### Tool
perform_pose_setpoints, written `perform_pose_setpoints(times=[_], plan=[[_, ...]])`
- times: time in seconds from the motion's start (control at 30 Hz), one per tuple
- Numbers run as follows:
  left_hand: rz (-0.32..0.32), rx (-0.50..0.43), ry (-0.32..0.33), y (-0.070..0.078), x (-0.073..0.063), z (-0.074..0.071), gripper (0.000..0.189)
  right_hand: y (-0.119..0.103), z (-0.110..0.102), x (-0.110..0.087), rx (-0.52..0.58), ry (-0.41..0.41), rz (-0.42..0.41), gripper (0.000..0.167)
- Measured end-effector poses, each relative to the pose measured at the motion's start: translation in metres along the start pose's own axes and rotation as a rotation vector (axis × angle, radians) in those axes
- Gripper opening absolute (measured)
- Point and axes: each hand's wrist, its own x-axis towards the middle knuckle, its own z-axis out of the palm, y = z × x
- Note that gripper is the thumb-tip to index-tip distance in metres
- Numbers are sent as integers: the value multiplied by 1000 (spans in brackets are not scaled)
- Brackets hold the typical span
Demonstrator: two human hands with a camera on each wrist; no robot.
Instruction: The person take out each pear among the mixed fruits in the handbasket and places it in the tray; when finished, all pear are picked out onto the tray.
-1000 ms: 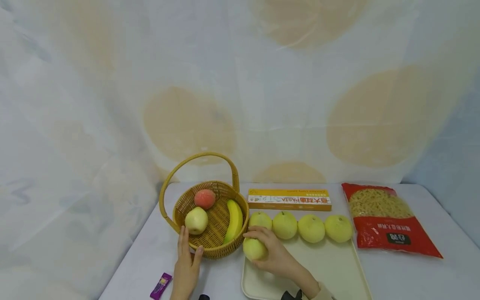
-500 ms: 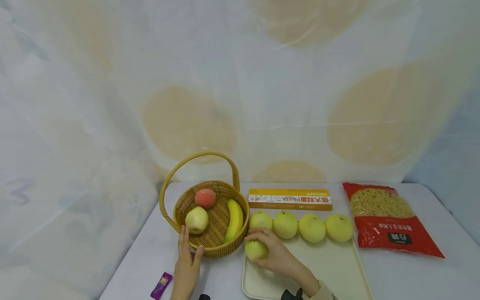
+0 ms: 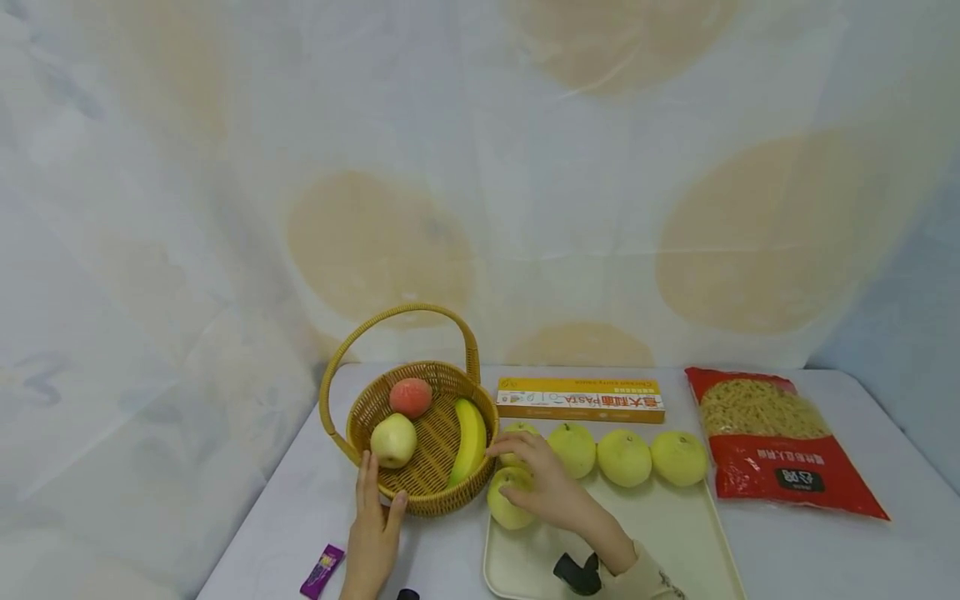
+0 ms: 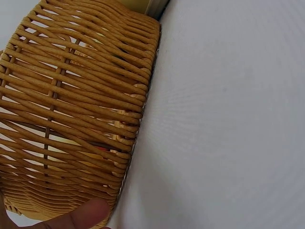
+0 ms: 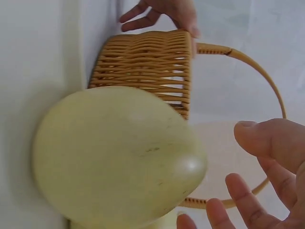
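Note:
In the head view, a round yellow-green pear [image 3: 512, 498] sits on the cream tray [image 3: 637, 542] at its left side. My right hand [image 3: 551, 487] is just above and to the right of it, fingers spread and holding nothing; the right wrist view shows a gap between the fingers and the pear [image 5: 119, 157]. My left hand [image 3: 372, 529] rests against the near left side of the wicker basket [image 3: 442, 502], its fingers extended at the rim. Inside the basket lie a pale pear [image 3: 393, 440], a red peach-like fruit [image 3: 410, 397] and a banana [image 3: 469, 442].
Several more pears [image 3: 624, 457] line the tray's back edge, one partly hidden by my right hand. Behind them lies a pasta box [image 3: 580, 400]. A red bag of pasta [image 3: 780, 446] is on the right, and a small purple packet [image 3: 322, 571] at the front left.
My right hand has let go of the front pear and lifted slightly up and away from it. The pear stays on the tray. My left hand has not moved.

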Motion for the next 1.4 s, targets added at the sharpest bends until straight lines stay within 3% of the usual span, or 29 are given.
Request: perform_pose_setpoints(times=[0.33, 0.63, 0.93, 1.1, 1.3, 1.4], plan=[[1, 10, 2, -1, 0, 1, 69, -10, 8, 22, 237, -83, 67, 46], [-1, 9, -2, -3, 1, 2, 70, -8, 24, 40, 455, -158, 205, 53], [16, 11, 5, -4, 1, 2, 70, -16, 31, 63, 412, -185, 200, 53], [13, 13, 6, -3, 1, 0, 70, -20, 43, 78, 428, -219, 249, 53], [11, 12, 12, -2, 2, 1, 70, -26, 67, 91, 551, -165, 336, 54], [12, 13, 9, -2, 2, 2, 69, -25, 78, 93, 538, -135, 359, 54]])
